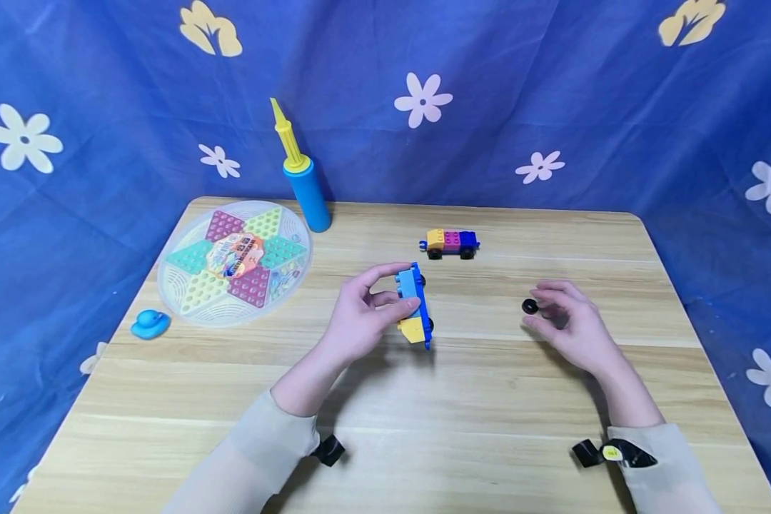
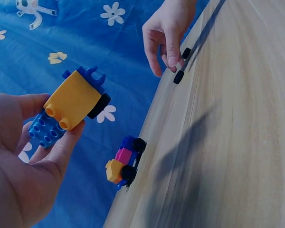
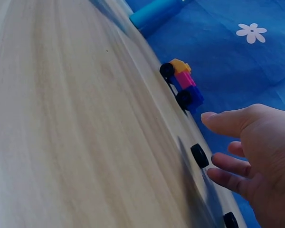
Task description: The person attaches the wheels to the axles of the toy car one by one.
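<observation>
My left hand (image 1: 363,314) grips a toy block car (image 1: 411,303) above the table, thumb on one side and fingers on the other. The car has a blue base, a light blue studded brick, a yellow sloped brick and black wheels. Off to the right, my right hand (image 1: 572,325) is low over the table with thumb and fingers apart. A loose black wheel (image 1: 530,306) is right at its fingertips. A second loose black wheel (image 3: 230,220) shows below the fingers in the right wrist view; the hand hides it in the head view.
Another block car (image 1: 452,243), yellow, pink and blue, stands toward the back. At the back left are a blue and yellow hand pump (image 1: 308,193) and a round star-patterned game board (image 1: 180,296). A blue toy duck (image 1: 150,325) sits by the left edge. Blue flowered cloth (image 1: 360,143) hangs behind.
</observation>
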Demonstrator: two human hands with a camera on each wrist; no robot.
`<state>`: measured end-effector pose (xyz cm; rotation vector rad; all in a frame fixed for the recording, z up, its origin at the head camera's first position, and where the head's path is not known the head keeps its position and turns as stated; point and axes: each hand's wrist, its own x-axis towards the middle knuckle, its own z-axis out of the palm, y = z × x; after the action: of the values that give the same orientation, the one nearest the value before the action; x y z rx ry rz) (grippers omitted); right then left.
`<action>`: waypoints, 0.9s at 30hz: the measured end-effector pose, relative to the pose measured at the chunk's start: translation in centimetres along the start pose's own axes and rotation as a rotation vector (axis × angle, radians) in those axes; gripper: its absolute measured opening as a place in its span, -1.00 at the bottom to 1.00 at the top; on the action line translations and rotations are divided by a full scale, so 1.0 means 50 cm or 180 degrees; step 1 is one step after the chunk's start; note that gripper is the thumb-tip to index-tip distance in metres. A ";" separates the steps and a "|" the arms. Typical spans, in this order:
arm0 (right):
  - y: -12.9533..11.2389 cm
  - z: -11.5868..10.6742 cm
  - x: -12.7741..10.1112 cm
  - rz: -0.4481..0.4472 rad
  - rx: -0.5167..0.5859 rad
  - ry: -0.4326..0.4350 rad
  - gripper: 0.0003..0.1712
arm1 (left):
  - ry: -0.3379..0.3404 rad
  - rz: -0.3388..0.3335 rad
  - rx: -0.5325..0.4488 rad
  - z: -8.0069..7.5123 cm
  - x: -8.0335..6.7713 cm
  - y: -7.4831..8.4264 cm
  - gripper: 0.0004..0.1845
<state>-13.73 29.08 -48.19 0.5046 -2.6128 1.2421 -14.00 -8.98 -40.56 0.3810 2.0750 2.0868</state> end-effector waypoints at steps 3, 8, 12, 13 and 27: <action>0.004 0.003 0.002 0.0005 -0.0058 -0.0064 -0.49 | -0.0062 0.0030 0.0015 0.001 -0.001 0.000 -0.45; 0.010 0.010 0.003 0.0001 -0.0192 -0.0141 -0.50 | -0.0145 0.0108 0.0027 0.005 -0.002 0.002 -0.45; 0.013 0.012 0.003 0.0019 -0.0247 -0.0137 -0.53 | -0.0186 0.0150 0.0077 0.007 -0.003 0.001 -0.45; 0.012 0.011 0.003 0.0023 -0.0252 -0.0126 -0.54 | -0.0191 0.0152 0.0086 0.008 -0.003 0.000 -0.46; 0.021 0.010 -0.001 0.0046 -0.0524 -0.0217 -0.66 | -0.0287 0.0132 0.0054 0.012 -0.007 0.003 -0.44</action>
<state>-14.12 29.34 -49.26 0.5071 -2.7497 1.0189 -13.48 -8.51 -40.41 0.5150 2.0516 2.0360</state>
